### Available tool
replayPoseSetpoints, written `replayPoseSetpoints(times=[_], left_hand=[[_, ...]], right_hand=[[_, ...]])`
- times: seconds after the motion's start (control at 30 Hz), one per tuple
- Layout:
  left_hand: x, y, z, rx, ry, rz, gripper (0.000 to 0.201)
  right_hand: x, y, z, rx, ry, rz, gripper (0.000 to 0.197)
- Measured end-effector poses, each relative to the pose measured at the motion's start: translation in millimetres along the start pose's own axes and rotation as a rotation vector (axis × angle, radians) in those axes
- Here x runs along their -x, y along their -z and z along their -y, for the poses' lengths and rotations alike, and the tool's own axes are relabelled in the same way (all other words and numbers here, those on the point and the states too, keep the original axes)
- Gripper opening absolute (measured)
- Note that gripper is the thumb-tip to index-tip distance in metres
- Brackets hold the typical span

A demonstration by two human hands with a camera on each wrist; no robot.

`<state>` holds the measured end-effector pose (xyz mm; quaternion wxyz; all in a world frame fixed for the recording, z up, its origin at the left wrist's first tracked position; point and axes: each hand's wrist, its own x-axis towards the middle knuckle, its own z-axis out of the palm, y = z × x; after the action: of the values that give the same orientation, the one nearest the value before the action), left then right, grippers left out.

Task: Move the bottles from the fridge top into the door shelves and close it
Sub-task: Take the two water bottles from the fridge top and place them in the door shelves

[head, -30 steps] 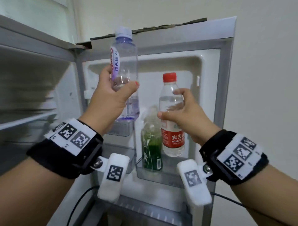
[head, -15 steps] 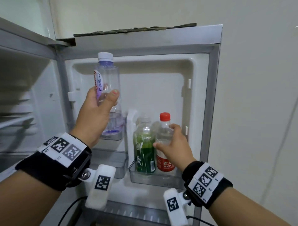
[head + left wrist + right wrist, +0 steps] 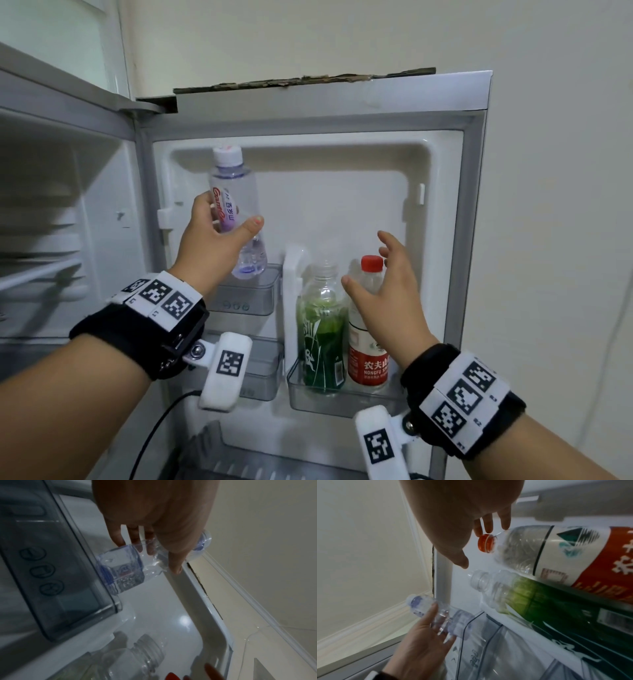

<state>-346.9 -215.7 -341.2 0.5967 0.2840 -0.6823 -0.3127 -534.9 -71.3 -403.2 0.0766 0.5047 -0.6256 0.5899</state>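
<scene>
Fridge door [image 3: 442, 240] stands open against a cream wall [image 3: 555, 171]. My left hand [image 3: 214, 246] grasps a clear white-capped bottle [image 3: 236, 212] over the door's upper-left shelf [image 3: 250, 298]. My right hand [image 3: 387, 301], fingers loose, has released the red-capped bottle [image 3: 368, 325], standing beside a green bottle [image 3: 322, 335] in the right shelf [image 3: 346, 397].

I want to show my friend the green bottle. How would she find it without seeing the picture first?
Look at the inside of the open white fridge door, then down to the clear plastic shelf at its lower right. Two bottles stand there side by side; the clear plastic bottle with the green label is the left one. It has no cap, unlike the red-capped, red-labelled water bottle next to it.
</scene>
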Motion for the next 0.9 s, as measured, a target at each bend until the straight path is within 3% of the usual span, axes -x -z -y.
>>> replayPoseSetpoints(times=[0.27,0.57,0.7,0.8,0.9], left_hand=[[0,-13,15,-0.277,0.104,0.088,0.069],[2,-8,23,-0.402,0.159,0.041,0.086],[16,-5,23,-0.440,-0.080,-0.191,0.040],[32,-8,16,-0.494,-0.156,-0.008,0.014],[46,-15,18,-0.542,-0.141,0.103,0.015]], right_hand=[[-1,1,2,0.001,0.028,0.011,0.073],[-4,12,4,0.015,0.125,0.016,0.061],[-11,23,9,-0.060,0.124,-0.014,0.056],[-17,31,15,-0.087,0.116,-0.023,0.054],[-20,44,20,-0.146,0.134,-0.057,0.053]])
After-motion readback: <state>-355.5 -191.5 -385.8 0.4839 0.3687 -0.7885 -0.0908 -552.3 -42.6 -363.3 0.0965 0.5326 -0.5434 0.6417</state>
